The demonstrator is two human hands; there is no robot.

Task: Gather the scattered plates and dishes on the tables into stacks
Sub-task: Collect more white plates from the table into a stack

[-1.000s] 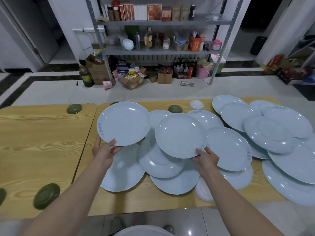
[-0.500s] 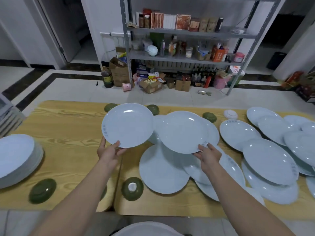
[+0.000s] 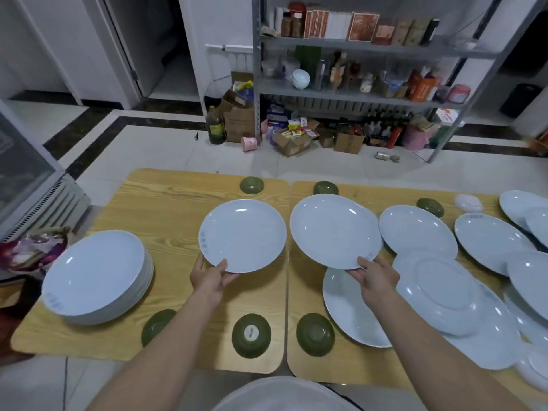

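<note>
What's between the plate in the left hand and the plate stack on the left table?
Bare wood only, in the head view: the left table shows nothing between the held plate and the stack. A green dish sits nearer the front edge.

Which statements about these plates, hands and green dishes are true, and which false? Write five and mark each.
1. The left hand grips the left plate by its near rim; the right hand grips the right plate likewise. True.
2. A stack of plates stands on the left table. True.
3. The left plate rests on the stack of plates. False: it is held apart from it.
4. All small green dishes lie on one table. False: some lie on the left table, some on the right table.
5. The metal shelf is empty. False: it holds boxes.
</note>
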